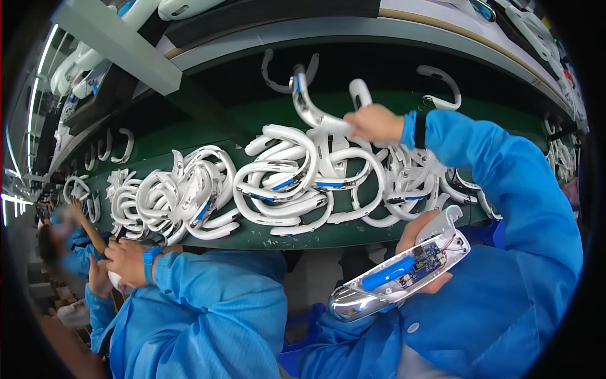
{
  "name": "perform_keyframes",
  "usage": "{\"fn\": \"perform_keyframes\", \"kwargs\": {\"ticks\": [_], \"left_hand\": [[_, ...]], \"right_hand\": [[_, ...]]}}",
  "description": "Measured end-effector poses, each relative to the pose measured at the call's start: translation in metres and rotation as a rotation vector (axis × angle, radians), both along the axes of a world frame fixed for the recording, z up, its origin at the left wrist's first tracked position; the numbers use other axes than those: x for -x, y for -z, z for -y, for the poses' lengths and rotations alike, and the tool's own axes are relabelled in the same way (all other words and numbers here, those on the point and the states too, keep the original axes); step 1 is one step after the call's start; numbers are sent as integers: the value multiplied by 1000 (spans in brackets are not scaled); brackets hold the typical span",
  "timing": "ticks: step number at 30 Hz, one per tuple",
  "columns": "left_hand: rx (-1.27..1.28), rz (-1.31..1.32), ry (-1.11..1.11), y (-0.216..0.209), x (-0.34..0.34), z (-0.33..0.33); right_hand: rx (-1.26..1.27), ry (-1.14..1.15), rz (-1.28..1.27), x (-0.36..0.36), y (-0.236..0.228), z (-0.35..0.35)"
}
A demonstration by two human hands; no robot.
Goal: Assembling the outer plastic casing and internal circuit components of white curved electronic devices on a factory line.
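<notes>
My left hand [410,236] is closed around an open white casing [452,251] with a shiny chrome end, held close in front of my jacket. Inside the casing lie a blue cylindrical battery [388,274], a circuit board [429,261] and thin wires. Most of the left palm is hidden behind it. Over the bench, my right hand [377,124] is stretched far forward, its fingers closed on the end of a curved white casing [310,114]. That piece rises above a heap of curved white casings [278,180], some showing blue parts.
More curved casings lie in heaps [183,196] along the green bench [252,237]. Single pieces [442,85] rest at the back under a shelf [328,31]. A grey post [120,47] stands left. Beside me on the left, a co-worker's hands [126,262] work close by.
</notes>
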State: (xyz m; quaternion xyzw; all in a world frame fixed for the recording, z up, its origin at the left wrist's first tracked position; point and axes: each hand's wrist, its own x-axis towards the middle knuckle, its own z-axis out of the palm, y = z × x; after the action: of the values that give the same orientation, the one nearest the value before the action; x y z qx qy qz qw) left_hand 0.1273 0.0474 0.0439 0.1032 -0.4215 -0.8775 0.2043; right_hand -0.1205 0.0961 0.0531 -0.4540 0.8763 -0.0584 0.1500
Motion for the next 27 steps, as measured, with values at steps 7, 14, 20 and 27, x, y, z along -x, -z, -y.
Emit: {"fn": "perform_keyframes", "kwargs": {"ticks": [7,14,20,27], "left_hand": [[32,-53,91,-19,-13,-16],[65,-92,168,-46,-31,-28],[-157,-218,184,-62,-12,-8],[-110,-271,183,-76,10,-2]], "right_hand": [[147,-388,67,-68,66,17],[-85,-385,117,-86,56,25],[403,10,810,-54,6,7],[816,334,1210,-25,-101,-57]]}}
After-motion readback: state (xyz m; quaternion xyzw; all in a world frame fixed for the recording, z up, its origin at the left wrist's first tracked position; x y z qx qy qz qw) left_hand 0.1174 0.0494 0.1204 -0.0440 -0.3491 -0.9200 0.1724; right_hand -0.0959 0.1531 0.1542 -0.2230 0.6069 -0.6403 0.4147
